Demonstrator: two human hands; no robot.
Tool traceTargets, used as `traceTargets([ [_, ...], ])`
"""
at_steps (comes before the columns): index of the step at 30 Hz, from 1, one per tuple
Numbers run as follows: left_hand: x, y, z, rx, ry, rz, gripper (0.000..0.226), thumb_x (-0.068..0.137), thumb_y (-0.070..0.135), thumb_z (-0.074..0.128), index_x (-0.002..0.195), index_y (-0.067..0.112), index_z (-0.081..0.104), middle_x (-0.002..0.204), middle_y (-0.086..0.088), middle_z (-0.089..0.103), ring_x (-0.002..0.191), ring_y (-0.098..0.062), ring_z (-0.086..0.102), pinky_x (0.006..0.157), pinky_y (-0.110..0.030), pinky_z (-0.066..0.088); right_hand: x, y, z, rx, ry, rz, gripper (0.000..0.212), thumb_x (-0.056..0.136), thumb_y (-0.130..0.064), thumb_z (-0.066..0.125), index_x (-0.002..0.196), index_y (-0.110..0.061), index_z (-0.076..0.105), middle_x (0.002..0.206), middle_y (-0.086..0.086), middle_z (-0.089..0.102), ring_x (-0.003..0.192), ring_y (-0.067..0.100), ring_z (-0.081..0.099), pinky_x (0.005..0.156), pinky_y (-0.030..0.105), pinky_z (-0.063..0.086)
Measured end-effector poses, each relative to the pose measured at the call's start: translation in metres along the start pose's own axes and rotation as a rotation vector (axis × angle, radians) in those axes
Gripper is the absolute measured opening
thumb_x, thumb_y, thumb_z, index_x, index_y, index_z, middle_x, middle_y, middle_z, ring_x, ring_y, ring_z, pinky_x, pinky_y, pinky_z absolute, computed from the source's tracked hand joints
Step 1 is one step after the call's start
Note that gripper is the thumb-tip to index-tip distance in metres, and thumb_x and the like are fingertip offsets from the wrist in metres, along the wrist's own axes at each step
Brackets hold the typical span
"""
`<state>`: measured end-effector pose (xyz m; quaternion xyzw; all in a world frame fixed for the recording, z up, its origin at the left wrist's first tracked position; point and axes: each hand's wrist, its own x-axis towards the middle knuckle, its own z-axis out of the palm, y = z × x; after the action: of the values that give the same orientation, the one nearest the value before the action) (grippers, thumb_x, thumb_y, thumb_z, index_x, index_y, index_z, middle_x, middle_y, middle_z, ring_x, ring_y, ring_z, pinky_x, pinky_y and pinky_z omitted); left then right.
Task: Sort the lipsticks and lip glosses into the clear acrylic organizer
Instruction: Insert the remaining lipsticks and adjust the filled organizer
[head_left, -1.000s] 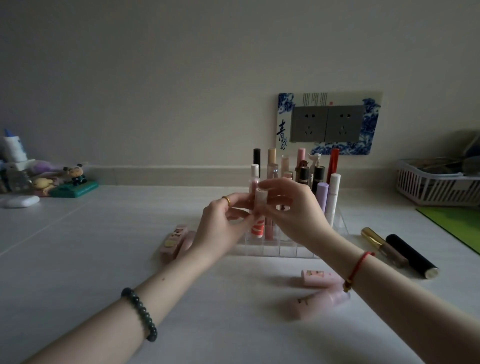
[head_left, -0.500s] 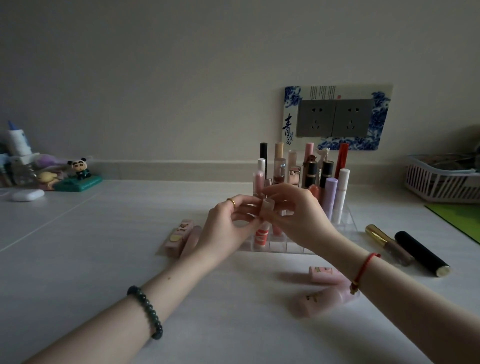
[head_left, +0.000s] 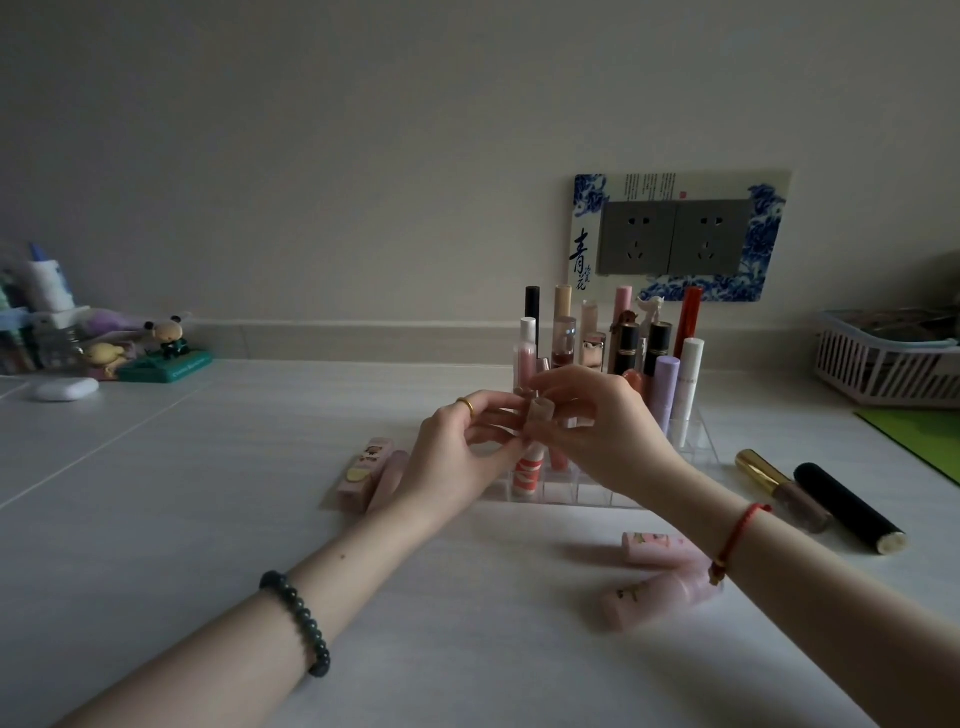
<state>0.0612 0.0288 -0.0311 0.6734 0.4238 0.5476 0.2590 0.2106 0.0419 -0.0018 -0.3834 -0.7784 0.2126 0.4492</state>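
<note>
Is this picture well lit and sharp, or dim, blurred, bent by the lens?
Head view: light dim and flat, no glare, faint shadows on the table beneath the forearms; head view: the pale tube pinched by left hand and right hand and the nearest lying pink tube look soft, the wall sockets sharper; head view: the lens stretches the forearms outward.

Upright tubes (head_left: 666, 384) crowd the organizer's (head_left: 587, 494) back rows, front cells mostly open; loose tubes (head_left: 849, 506) lie around it.
</note>
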Motion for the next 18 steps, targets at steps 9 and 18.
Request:
traceTargets([
  [9, -0.001, 0.001, -0.006, 0.009, 0.022, -0.002, 0.032, 0.072, 0.007, 0.073, 0.085, 0.035, 0.064, 0.072, 0.015, 0.071, 0.074, -0.007, 0.067, 0.073, -0.015, 0.051, 0.001, -0.006, -0.002, 0.020, 0.018, -0.023, 0.028, 0.073, -0.011, 0.071, 0.100, -0.012, 0.063, 0.086, -0.003, 0.067, 0.078, 0.002, 0.065, 0.072, 0.012, 0.052],
  [18, 0.003, 0.012, -0.024, 0.011, 0.083, 0.003, 0.028, 0.073, 0.010, 0.073, 0.088, 0.031, 0.062, 0.082, 0.009, 0.068, 0.071, -0.003, 0.064, 0.074, -0.015, 0.050, 0.003, -0.022, -0.015, 0.018, 0.061, -0.061, 0.031, 0.071, -0.007, 0.071, 0.101, -0.014, 0.063, 0.086, -0.006, 0.065, 0.080, 0.003, 0.063, 0.076, 0.012, 0.051],
])
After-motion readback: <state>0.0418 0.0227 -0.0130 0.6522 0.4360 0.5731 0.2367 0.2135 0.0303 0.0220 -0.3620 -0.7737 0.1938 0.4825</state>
